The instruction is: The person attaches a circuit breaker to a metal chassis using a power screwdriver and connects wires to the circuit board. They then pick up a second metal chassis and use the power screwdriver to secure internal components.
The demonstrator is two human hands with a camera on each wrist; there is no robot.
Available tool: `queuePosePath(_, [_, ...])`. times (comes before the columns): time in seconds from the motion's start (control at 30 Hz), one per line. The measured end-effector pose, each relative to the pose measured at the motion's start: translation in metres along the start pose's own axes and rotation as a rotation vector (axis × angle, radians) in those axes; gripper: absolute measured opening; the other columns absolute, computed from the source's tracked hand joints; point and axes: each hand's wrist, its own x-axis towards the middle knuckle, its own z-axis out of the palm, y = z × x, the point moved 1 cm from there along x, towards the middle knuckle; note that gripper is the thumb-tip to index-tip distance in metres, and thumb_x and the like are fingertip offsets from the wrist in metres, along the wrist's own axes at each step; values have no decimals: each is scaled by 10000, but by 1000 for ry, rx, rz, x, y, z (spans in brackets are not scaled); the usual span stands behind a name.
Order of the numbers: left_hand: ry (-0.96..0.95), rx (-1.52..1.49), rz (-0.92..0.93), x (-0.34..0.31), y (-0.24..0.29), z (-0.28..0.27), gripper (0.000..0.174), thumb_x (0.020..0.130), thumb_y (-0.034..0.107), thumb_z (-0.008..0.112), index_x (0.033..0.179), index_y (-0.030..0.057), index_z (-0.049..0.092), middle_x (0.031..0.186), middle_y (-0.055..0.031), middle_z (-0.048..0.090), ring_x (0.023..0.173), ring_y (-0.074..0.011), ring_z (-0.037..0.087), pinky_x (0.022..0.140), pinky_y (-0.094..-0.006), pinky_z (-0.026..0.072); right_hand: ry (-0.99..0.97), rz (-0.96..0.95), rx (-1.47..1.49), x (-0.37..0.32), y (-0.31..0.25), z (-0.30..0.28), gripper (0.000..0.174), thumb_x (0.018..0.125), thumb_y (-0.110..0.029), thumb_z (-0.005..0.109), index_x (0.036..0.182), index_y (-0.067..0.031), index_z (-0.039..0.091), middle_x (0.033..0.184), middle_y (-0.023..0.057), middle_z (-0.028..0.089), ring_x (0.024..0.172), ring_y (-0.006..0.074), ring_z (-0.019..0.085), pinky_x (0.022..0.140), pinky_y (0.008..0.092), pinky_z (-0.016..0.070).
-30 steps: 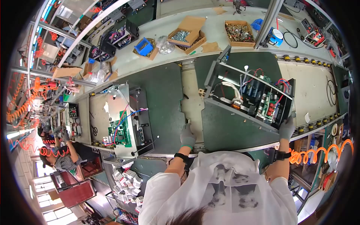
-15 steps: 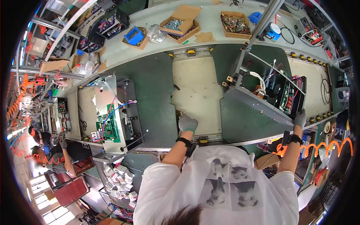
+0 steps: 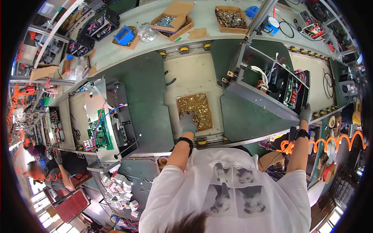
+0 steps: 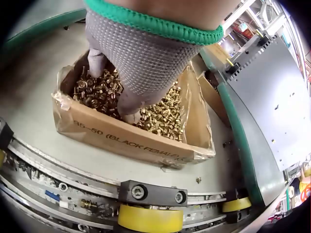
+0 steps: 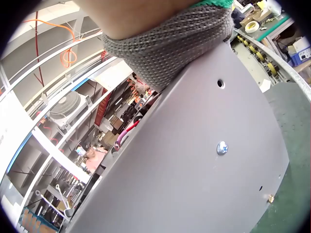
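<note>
My left hand (image 3: pixel 187 121), in a grey knit glove, reaches into a shallow cardboard box of brass-coloured screws (image 3: pixel 201 110). In the left wrist view its thumb and a finger (image 4: pixel 97 63) are spread apart, their tips down among the screws (image 4: pixel 163 116). The box's front wall (image 4: pixel 116 143) has printed letters. My right hand (image 3: pixel 305 113), gloved too, holds the near right corner of an open grey metal case (image 3: pixel 268 101) with wires and circuit boards inside. In the right wrist view the glove (image 5: pixel 170 48) lies over the panel's edge (image 5: pixel 194 126), fingers hidden.
Green boards (image 3: pixel 149 112) flank the gap with the box, over a roller track (image 3: pixel 202 140). A second unit with a green circuit board (image 3: pixel 101 132) stands left. More boxes of small hardware (image 3: pixel 232 19) line the back bench. Another person (image 3: pixel 58 174) works at far left.
The case and its board have shifted right, widening the gap. The screw box has come into view there. My left hand has moved from the left board's edge onto the screws.
</note>
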Motion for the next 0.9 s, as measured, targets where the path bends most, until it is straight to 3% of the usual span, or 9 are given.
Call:
queuePosePath(0.17, [-119, -83, 15, 23, -1, 22, 330, 868, 74, 593, 1191, 100, 530, 1211, -155, 519, 1099, -326, 561, 849, -420, 528, 51, -44, -8, 6, 9, 7, 417, 857, -237, 531, 1246, -87, 510, 1176, 197, 599, 1079, 392, 566, 886, 457, 458])
queuePosePath(0.4, [-97, -187, 171, 22, -28, 19, 326, 879, 31, 551, 1200, 93, 550, 1088, -192, 613, 1003, -300, 614, 808, -413, 512, 31, -43, 12, -2, 3, 4, 400, 855, -232, 526, 1231, -96, 513, 1145, 211, 608, 1060, 403, 571, 881, 470, 458])
queuePosePath(0.47, [173, -751, 108, 19, -37, 31, 335, 868, 7, 534, 1183, 100, 599, 1075, -190, 633, 956, -285, 628, 765, -390, 501, 6, -46, 1, -11, -9, -8, 378, 851, -224, 528, 1205, -93, 520, 1119, 220, 613, 1043, 415, 573, 870, 480, 459])
queuePosePath(0.57, [180, -768, 55, 18, -43, 32, 312, 837, -5, 553, 1117, 86, 656, 1029, -179, 657, 882, -291, 637, 741, -365, 501, 41, -60, 14, -32, -27, -10, 303, 839, -204, 534, 1118, -87, 534, 1028, 256, 624, 986, 447, 582, 822, 510, 465])
queuePosePath(0.6, [192, -836, 10, 12, -39, 25, 263, 805, -9, 583, 1029, 69, 697, 973, -156, 677, 822, -267, 641, 729, -348, 505, 37, -57, 27, -40, -34, -12, 289, 835, -201, 538, 1101, -87, 537, 1010, 254, 629, 972, 445, 588, 812, 516, 466])
queuePosePath(0.73, [192, -952, -6, 17, -45, 38, 253, 824, -18, 577, 1049, 35, 682, 986, -135, 679, 788, -222, 634, 707, -329, 511, 14, -22, 12, -74, -71, -20, 237, 824, -182, 548, 1046, -97, 548, 924, 237, 650, 893, 438, 616, 771, 525, 475])
queuePosePath(0.8, [185, -1453, -57, 43, -56, 69, 245, 869, -28, 550, 1094, -1, 645, 933, -113, 662, 758, -200, 614, 662, -310, 507, 11, -3, 29, -91, -88, -25, 229, 828, -180, 543, 1042, -100, 551, 906, 232, 654, 872, 434, 623, 762, 519, 481])
queuePosePath(0.83, [174, -1442, -35, 38, -56, 62, 245, 869, -28, 550, 1094, -1, 645, 933, -113, 662, 758, -200, 614, 662, -310, 507, 11, 16, 41, -98, -94, -25, 228, 830, -180, 541, 1043, -101, 553, 907, 232, 655, 870, 432, 624, 761, 515, 484])
queuePosePath(0.9, [36, -1913, -72, 27, -56, 50, 255, 899, -50, 517, 1142, -26, 594, 906, -98, 624, 708, -202, 577, 617, -285, 498, 2, 62, 42, -111, -110, -29, 242, 842, -192, 534, 1065, -101, 548, 913, 237, 653, 883, 424, 626, 755, 514, 492])
